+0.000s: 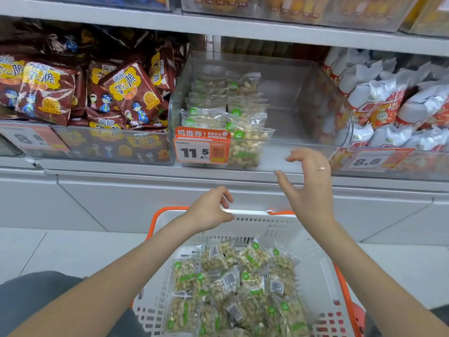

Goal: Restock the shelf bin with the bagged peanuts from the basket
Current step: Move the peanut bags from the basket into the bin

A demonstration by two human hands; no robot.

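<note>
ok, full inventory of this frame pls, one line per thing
shelf bin: one, clear, middle of shelf, right half bare
peanut bags in bin: several, clear with green labels, stacked at its left side
price tag: one, orange, reads 11.5, on bin front
basket: one, white with orange rim, below the shelf
peanut bags in basket: many, loose pile
brown snack bags: many, left bin
white and red snack bags: many, right bin
left hand: empty, over basket's far rim
right hand: empty, fingers relaxed, before the bin
</note>
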